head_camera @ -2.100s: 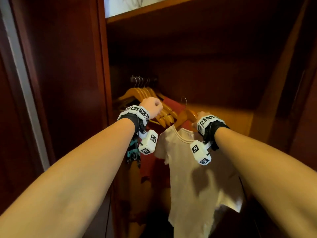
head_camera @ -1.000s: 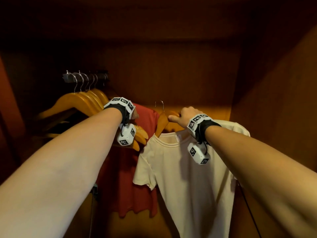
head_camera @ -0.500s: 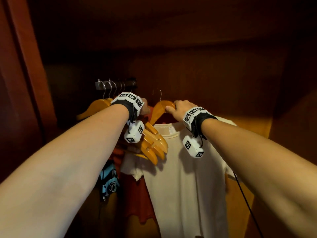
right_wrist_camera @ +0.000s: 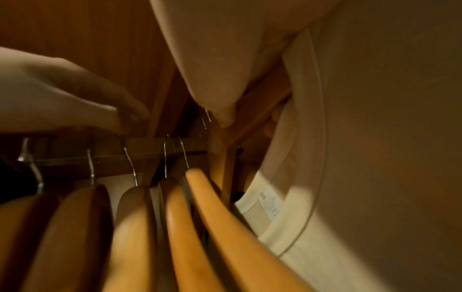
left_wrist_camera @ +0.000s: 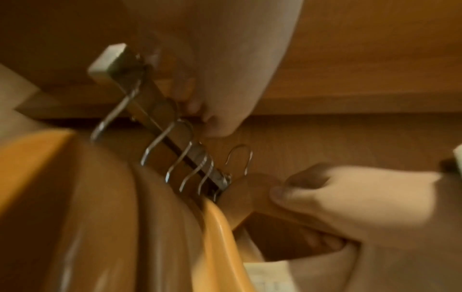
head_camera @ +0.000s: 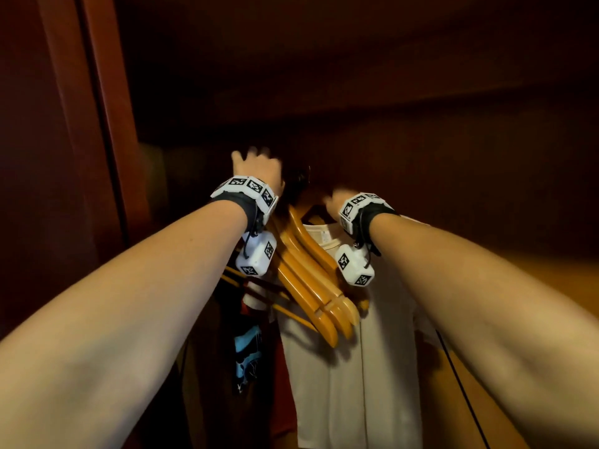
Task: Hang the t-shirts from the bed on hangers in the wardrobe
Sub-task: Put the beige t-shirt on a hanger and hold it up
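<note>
A cream t-shirt [head_camera: 350, 367] hangs on a wooden hanger [left_wrist_camera: 250, 189] that my right hand [head_camera: 334, 202] grips at its neck. Its metal hook [left_wrist_camera: 240, 156] stands free just beside the far part of the metal rail [left_wrist_camera: 160, 126], level with the top of the rail [right_wrist_camera: 150, 150]. My left hand [head_camera: 256, 166] is raised to the rail, fingers fairly straight, and its fingertips [left_wrist_camera: 217, 122] touch the rail among the hooks. Several empty wooden hangers [head_camera: 311, 277] hang on the rail between my wrists.
A red shirt [head_camera: 282, 377] and a dark one with a blue print [head_camera: 246, 351] hang left of the cream shirt. The wardrobe's side panel [head_camera: 97, 124] stands close on the left, and its shelf underside [head_camera: 356, 76] is just above the rail.
My left hand has gone up from the hangers' shoulders to the rail. My right hand has lifted the hanger with the cream shirt higher, towards the rail.
</note>
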`<control>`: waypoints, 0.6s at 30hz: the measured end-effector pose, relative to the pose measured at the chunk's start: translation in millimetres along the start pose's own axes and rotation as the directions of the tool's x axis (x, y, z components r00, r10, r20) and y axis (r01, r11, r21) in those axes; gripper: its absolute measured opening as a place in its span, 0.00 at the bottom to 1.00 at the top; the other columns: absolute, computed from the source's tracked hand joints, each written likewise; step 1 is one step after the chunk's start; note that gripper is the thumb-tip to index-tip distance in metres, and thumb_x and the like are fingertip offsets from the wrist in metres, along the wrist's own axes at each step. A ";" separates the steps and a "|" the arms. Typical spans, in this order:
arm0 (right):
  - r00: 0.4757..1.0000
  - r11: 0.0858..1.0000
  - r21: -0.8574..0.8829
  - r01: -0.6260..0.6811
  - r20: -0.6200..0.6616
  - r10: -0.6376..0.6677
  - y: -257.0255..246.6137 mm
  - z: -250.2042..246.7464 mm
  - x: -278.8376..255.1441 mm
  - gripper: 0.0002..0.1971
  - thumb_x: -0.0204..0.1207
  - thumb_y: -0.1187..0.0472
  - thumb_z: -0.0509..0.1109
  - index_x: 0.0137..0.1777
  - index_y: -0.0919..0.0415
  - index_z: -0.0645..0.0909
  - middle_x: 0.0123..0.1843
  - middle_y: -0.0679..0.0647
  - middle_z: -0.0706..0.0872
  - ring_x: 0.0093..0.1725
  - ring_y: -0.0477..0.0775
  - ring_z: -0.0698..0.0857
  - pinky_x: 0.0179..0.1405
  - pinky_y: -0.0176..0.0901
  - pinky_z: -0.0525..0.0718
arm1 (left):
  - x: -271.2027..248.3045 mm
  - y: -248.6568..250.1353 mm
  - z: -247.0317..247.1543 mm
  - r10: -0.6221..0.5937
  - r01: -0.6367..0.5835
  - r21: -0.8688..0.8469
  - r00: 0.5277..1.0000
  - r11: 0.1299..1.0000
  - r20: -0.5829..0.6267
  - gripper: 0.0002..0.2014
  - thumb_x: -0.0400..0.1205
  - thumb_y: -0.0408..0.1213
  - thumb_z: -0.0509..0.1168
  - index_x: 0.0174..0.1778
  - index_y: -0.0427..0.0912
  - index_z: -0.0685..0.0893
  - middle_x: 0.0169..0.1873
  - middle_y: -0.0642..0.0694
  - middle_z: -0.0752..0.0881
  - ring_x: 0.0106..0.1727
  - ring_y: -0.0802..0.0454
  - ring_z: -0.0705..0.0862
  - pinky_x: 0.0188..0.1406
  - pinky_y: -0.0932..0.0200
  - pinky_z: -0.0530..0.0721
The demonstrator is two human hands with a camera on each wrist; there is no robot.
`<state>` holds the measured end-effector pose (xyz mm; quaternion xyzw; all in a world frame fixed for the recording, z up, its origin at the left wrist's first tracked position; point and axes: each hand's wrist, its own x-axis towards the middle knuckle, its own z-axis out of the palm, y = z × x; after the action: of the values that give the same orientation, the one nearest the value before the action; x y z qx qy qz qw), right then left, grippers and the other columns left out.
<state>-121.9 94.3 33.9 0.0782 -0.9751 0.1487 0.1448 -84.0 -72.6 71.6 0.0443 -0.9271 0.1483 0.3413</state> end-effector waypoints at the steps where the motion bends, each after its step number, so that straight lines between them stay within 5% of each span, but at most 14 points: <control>1: 1.000 1.000 0.003 -0.006 0.017 0.006 -2.2 1.3 3.6 0.23 0.91 0.51 0.50 0.75 0.66 0.73 0.72 0.64 0.79 0.69 0.64 0.80 0.66 0.52 0.76 | 2.0 -2.6 -2.0 -0.037 0.038 -0.016 0.999 0.999 0.038 0.23 0.83 0.51 0.63 0.72 0.46 0.77 0.71 0.41 0.76 0.75 0.37 0.70 0.71 0.36 0.65; 3: 1.000 1.000 -0.001 0.010 0.013 -0.010 -5.2 4.1 11.2 0.23 0.91 0.52 0.51 0.80 0.63 0.69 0.76 0.63 0.76 0.72 0.64 0.78 0.69 0.52 0.75 | 5.2 -5.4 -3.0 -0.086 0.092 -0.047 0.989 0.995 0.117 0.22 0.83 0.48 0.64 0.72 0.43 0.77 0.68 0.39 0.78 0.70 0.36 0.75 0.66 0.38 0.72; 5: 0.999 0.998 -0.046 0.037 0.024 -0.036 -6.9 4.0 17.4 0.31 0.89 0.41 0.47 0.83 0.60 0.65 0.81 0.62 0.71 0.76 0.65 0.75 0.74 0.55 0.72 | 7.5 -6.6 -0.1 -0.113 0.125 -0.065 0.980 0.990 0.166 0.20 0.82 0.43 0.68 0.67 0.39 0.80 0.62 0.38 0.82 0.62 0.35 0.82 0.55 0.42 0.81; 8: 0.999 0.999 -0.042 0.020 0.033 -0.018 -9.7 3.7 24.5 0.45 0.78 0.25 0.41 0.86 0.55 0.59 0.85 0.63 0.64 0.80 0.68 0.70 0.78 0.60 0.69 | 8.3 -9.4 4.3 -0.126 0.147 -0.105 0.974 0.983 0.187 0.17 0.80 0.40 0.70 0.64 0.38 0.82 0.59 0.37 0.83 0.57 0.34 0.85 0.45 0.46 0.81; 13: 0.999 0.999 0.016 0.035 0.008 -0.035 -7.3 6.9 29.5 0.43 0.79 0.25 0.42 0.86 0.53 0.56 0.86 0.61 0.61 0.81 0.66 0.68 0.77 0.59 0.68 | 9.9 -11.9 4.4 -0.121 0.150 -0.144 0.974 0.978 0.189 0.17 0.81 0.38 0.69 0.64 0.37 0.82 0.59 0.36 0.84 0.57 0.34 0.85 0.48 0.46 0.84; 18: 0.995 0.997 -0.057 0.044 0.090 -0.039 -12.0 10.3 31.8 0.35 0.87 0.36 0.45 0.87 0.57 0.56 0.85 0.63 0.64 0.80 0.66 0.70 0.78 0.60 0.70 | 10.9 -12.1 2.0 -0.113 0.148 -0.173 0.974 0.974 0.197 0.14 0.82 0.38 0.67 0.63 0.37 0.82 0.58 0.36 0.84 0.56 0.34 0.85 0.46 0.47 0.83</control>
<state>-152.3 76.2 37.4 0.1008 -0.9827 0.1133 0.1066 -91.3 -84.6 80.2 0.0868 -0.9598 0.0333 0.2648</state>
